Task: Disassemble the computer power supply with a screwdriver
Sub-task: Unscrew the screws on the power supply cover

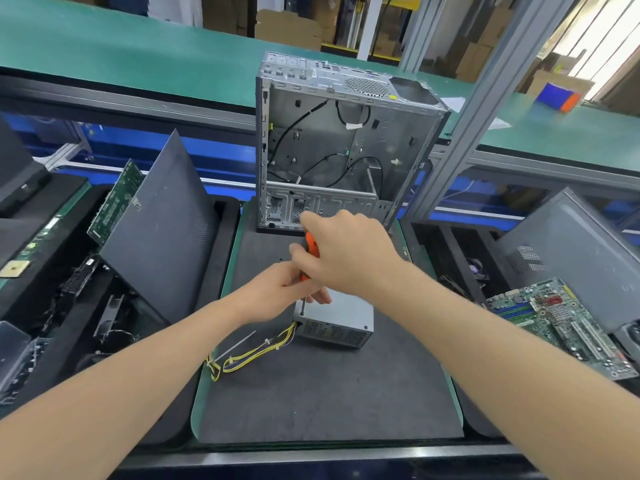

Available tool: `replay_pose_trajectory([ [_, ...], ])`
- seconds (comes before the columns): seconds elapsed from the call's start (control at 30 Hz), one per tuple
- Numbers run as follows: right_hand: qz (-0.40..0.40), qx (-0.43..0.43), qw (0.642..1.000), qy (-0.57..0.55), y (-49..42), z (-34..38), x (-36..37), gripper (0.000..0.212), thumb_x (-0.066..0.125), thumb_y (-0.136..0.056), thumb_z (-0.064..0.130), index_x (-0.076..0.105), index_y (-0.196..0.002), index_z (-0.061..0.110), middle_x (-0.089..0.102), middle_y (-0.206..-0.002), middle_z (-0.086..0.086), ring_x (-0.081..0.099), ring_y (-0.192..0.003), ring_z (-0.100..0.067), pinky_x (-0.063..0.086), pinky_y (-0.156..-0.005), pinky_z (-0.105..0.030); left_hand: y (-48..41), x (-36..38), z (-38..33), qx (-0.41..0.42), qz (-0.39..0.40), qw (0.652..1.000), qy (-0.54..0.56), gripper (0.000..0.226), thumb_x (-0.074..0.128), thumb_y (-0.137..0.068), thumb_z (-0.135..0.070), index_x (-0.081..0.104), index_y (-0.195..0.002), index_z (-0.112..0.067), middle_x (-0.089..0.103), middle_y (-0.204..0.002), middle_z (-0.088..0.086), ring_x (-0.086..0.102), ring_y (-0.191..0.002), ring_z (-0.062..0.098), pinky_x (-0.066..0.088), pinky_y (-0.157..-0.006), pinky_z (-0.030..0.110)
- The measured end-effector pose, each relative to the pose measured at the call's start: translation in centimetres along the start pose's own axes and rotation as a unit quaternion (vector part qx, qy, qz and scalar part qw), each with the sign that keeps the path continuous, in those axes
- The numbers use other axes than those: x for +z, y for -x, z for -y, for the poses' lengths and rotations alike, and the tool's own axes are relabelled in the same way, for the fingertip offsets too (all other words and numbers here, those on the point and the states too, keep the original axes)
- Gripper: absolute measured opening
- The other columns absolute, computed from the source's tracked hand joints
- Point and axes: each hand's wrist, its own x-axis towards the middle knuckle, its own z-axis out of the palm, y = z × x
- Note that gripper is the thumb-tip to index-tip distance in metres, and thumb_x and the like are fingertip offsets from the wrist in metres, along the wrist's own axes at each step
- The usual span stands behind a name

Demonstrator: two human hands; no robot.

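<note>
Grey metal power supply box [341, 323] lies flat on the tabletop's dark mat [311, 393]. Right hand [346, 251] grips the orange-handled screwdriver [311, 245] upright. Left hand [277, 292] curls round its lower end, apparently steadying the tip on a corner screw.

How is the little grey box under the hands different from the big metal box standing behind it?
The power supply is much smaller than the computer case. The power supply lies flat and closed; the case stands upright, its side open. Yellow wires trail from the power supply; black cables hang inside the case. Both are grey metal with vent holes.
</note>
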Motion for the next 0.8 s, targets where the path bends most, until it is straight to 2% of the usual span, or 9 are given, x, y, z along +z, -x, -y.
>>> replay_pose_trajectory([
  [0.07, -0.015, 0.084, 0.996, 0.032, 0.2, 1.4, 0.5, 0.039, 0.05, -0.096, 0.054, 0.045, -0.082, 0.019, 0.033, -0.061, 0.002, 0.042, -0.061, -0.028, 0.023, -0.05, -0.03, 0.0, 0.1, 0.0, -0.003, -0.007, 1.0, -0.026, 0.027, 0.051, -0.103, -0.042, 0.077, -0.094, -0.047, 0.077, -0.097, -0.024, 0.069, -0.095, -0.004, 0.048, -0.081, 0.007],
  [0.13, 0.0, 0.098, 0.995, 0.014, 0.0, 1.7, 0.8, 0.038, 0.051, -0.099, 0.051, 0.044, -0.082, 0.018, 0.032, -0.063, 0.001, 0.043, -0.065, -0.03, 0.03, -0.053, -0.031, 0.0, 0.1, -0.3, 0.001, -0.009, 0.998, -0.055, 0.03, 0.051, -0.101, -0.044, 0.072, -0.088, -0.062, 0.074, -0.093, -0.033, 0.066, -0.093, -0.012, 0.043, -0.075, 0.0],
  [0.2, 0.022, 0.07, 0.997, -0.024, -0.3, 1.2, 0.8, 0.032, 0.054, -0.1, 0.043, 0.044, -0.084, 0.017, 0.037, -0.066, 0.001, 0.048, -0.068, -0.031, 0.035, -0.057, -0.032, -0.1, -0.1, -0.2, 0.003, 0.0, 0.999, -0.053, 0.026, 0.05, -0.1, -0.053, 0.075, -0.093, -0.055, 0.076, -0.098, -0.029, 0.068, -0.097, -0.007, 0.044, -0.079, 0.001],
  [0.33, 0.096, -0.028, 0.984, -0.15, -0.7, -0.6, -0.1, 0.014, 0.063, -0.093, 0.028, 0.052, -0.088, 0.02, 0.059, -0.076, 0.003, 0.056, -0.075, -0.028, 0.042, -0.055, -0.033, -0.2, -0.3, -0.2, 0.019, 0.008, 1.0, -0.02, 0.029, 0.05, -0.109, -0.04, 0.07, -0.116, -0.02, 0.079, -0.108, -0.013, 0.073, -0.105, 0.008, 0.054, -0.091, 0.021],
  [0.4, 0.138, -0.088, 0.97, -0.18, -1.1, -1.9, -0.4, 0.008, 0.064, -0.089, 0.019, 0.057, -0.092, 0.02, 0.06, -0.082, 0.005, 0.057, -0.082, -0.023, 0.05, -0.065, -0.038, -0.3, -0.3, -0.2, 0.022, 0.003, 1.0, -0.007, 0.026, 0.05, -0.11, -0.038, 0.064, -0.119, -0.017, 0.079, -0.11, -0.009, 0.073, -0.106, 0.012, 0.056, -0.094, 0.029],
  [0.5, 0.172, -0.179, 0.952, -0.178, -1.7, -3.6, -0.5, 0.014, 0.065, -0.087, 0.014, 0.061, -0.097, 0.022, 0.055, -0.092, 0.006, 0.053, -0.088, -0.013, 0.045, -0.071, -0.023, -0.4, -0.4, -0.2, 0.01, 0.013, 1.0, -0.005, 0.028, 0.05, -0.11, -0.037, 0.068, -0.118, -0.017, 0.078, -0.112, -0.007, 0.073, -0.108, 0.015, 0.056, -0.097, 0.034],
  [0.57, 0.176, -0.217, 0.944, -0.176, -1.7, -4.0, -0.5, 0.017, 0.066, -0.084, 0.013, 0.065, -0.098, 0.023, 0.054, -0.095, 0.005, 0.053, -0.089, -0.012, 0.045, -0.073, -0.023, -0.4, -0.3, -0.2, 0.009, 0.023, 1.0, -0.009, 0.03, 0.049, -0.111, -0.035, 0.072, -0.114, -0.016, 0.079, -0.112, -0.007, 0.073, -0.108, 0.013, 0.056, -0.096, 0.03],
  [0.7, 0.145, -0.211, 0.951, -0.171, -1.1, -3.2, -1.0, 0.014, 0.066, -0.082, 0.017, 0.069, -0.094, 0.022, 0.057, -0.091, 0.003, 0.055, -0.084, -0.016, 0.048, -0.071, -0.032, -0.3, 0.0, -0.2, 0.01, 0.024, 0.999, -0.021, 0.034, 0.046, -0.112, -0.032, 0.076, -0.108, -0.016, 0.079, -0.109, -0.011, 0.072, -0.105, 0.007, 0.053, -0.09, 0.017],
  [0.8, 0.064, -0.126, 0.988, -0.066, -0.3, -1.4, -0.7, 0.016, 0.055, -0.093, 0.039, 0.061, -0.089, 0.024, 0.054, -0.077, 0.006, 0.057, -0.076, -0.022, 0.043, -0.061, -0.033, -0.3, 0.1, -0.1, 0.012, 0.013, 1.0, -0.019, 0.033, 0.048, -0.111, -0.034, 0.077, -0.106, -0.019, 0.079, -0.107, -0.013, 0.072, -0.102, 0.004, 0.052, -0.087, 0.013],
])
